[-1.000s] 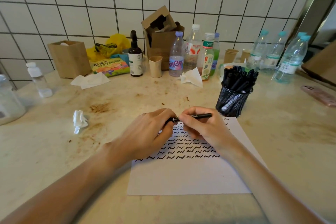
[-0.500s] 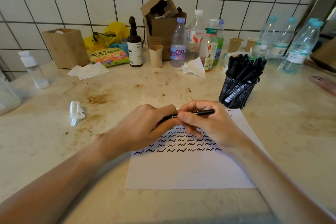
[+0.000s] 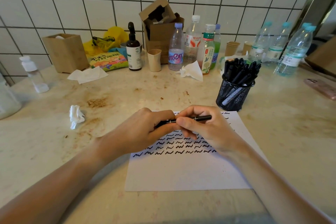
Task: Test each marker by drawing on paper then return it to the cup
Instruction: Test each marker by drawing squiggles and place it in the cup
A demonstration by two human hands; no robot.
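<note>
Very little has changed over the last second: both hands stay closed on the same slim black marker with thin white rings, held level just above the top of the white sheet of paper covered in rows of black squiggles, and only the view has shifted slightly. The left hand is curled in a fist around the marker's left end, hiding it, while the right hand pinches the barrel between thumb and forefinger, the far end poking out beyond its knuckles toward the right. Whether the cap is coming off or going on cannot be told, since the joint sits inside the left fist. Because the grip has held without the two ends separating, this looks like a capping or uncapping that is taking some effort. Beneath and just nearer than the hands lie the finished squiggle rows, with bare paper below them for more tests. The black wire-mesh cup full of black markers stands just beyond the right hand, off the paper's far right corner, so the return would be a short reach forward and right.
</note>
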